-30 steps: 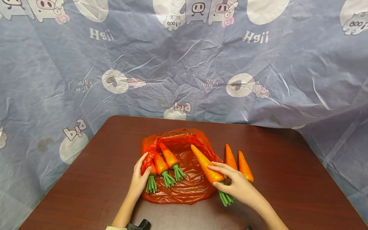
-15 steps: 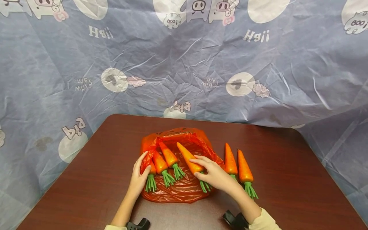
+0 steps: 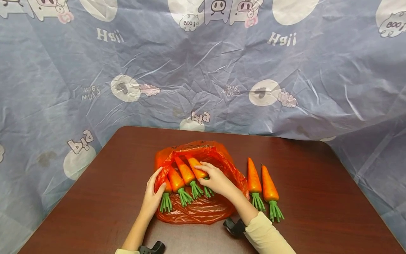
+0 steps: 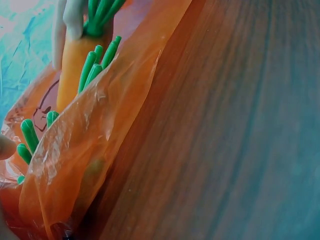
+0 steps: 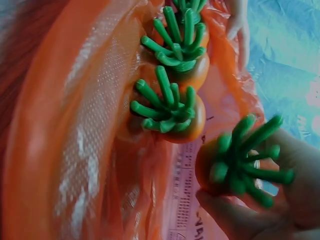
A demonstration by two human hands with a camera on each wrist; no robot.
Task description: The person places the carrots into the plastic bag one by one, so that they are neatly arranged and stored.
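Observation:
An orange-red plastic bag (image 3: 203, 216) lies on the table with its mouth held wide. My left hand (image 3: 152, 194) grips the bag's left edge between thumb and fingers. Inside lie three carrots side by side: the leftmost carrot (image 3: 166, 188) half hidden by the bag and hand, a middle carrot (image 3: 175, 180) and another carrot (image 3: 185, 171). Right of them, my right hand (image 3: 217, 180) holds a fourth carrot (image 3: 195, 165) near its leafy end, tip pointing into the bag. In the right wrist view its green tops (image 5: 245, 162) show between thumb and fingers.
Two carrots lie on the table right of the bag: a nearer-to-bag carrot (image 3: 254, 180) and an outer carrot (image 3: 270, 187), green ends towards me. A patterned blue cloth (image 3: 190, 70) hangs behind the brown table (image 3: 317, 197).
My right hand has carried its carrot leftwards from the bag's right side into the bag, beside the other carrots. The left hand has stayed at the bag's edge.

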